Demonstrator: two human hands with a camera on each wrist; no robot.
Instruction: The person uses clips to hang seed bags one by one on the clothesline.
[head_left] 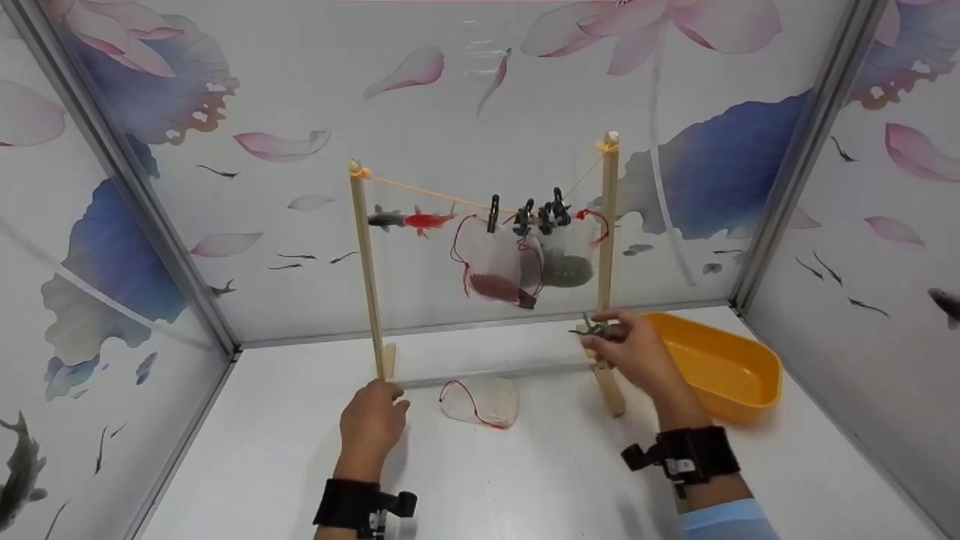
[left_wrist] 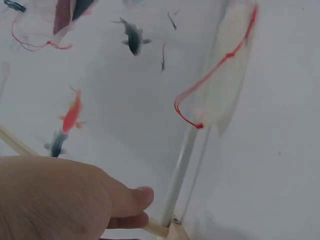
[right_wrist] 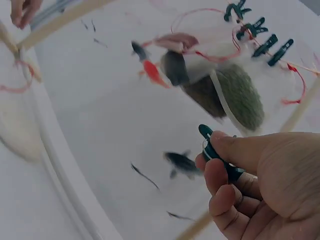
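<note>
My left hand [head_left: 373, 424] grips the wooden stand [head_left: 365, 277] low at its left foot. In the left wrist view, a pale wooden strip [left_wrist: 158, 229] comes out beyond its fingertips. My right hand [head_left: 637, 352] pinches a dark green plastic clip [right_wrist: 207, 140] between thumb and fingers, in front of the right post [head_left: 609, 225]. Several matching clips [head_left: 525, 217] sit on the sagging orange cord [head_left: 427, 193] above. Below them hang sheer drawstring bags [head_left: 487, 244] with red strings, one holding a brownish-red item [head_left: 499, 289], another a green rounded one [right_wrist: 240, 95].
A pale drawstring bag [head_left: 487, 401] with a red string lies on the white table [head_left: 510, 487], before the stand's clear lower bar [head_left: 510, 373]. Right of the stand is a yellow basin [head_left: 720, 367]. Printed panels [head_left: 300, 75] with flowers and fish enclose the table.
</note>
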